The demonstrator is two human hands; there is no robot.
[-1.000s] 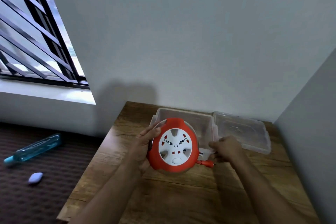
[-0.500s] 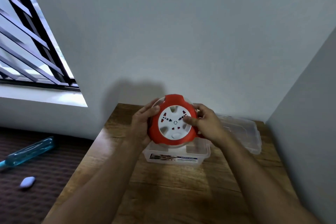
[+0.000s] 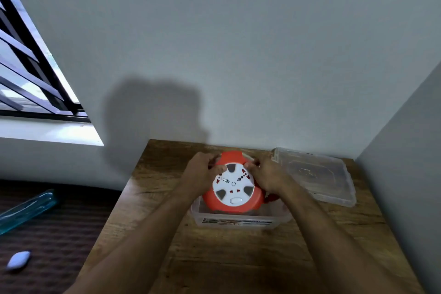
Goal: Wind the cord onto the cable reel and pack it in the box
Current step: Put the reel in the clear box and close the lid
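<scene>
An orange cable reel [image 3: 232, 203] with a white socket face sits partly inside a clear plastic box [image 3: 241, 221] on the wooden table [image 3: 238, 262]. My left hand [image 3: 202, 174] grips the reel's upper left edge. My right hand [image 3: 267, 175] grips its upper right edge, near the orange handle. A bit of the orange plug [image 3: 270, 199] sticks out at the reel's right side, under my right wrist. The cord itself is hidden.
The box's clear lid [image 3: 317, 176] lies flat on the table to the right, close to the corner wall. On the dark floor mat at left lie a blue bottle [image 3: 26, 210] and a small pale object [image 3: 18, 261]. A barred window is at upper left.
The reel has gone from in front of the box, up above it, then down into the box. My right hand moved from the plug to the reel's upper right edge.
</scene>
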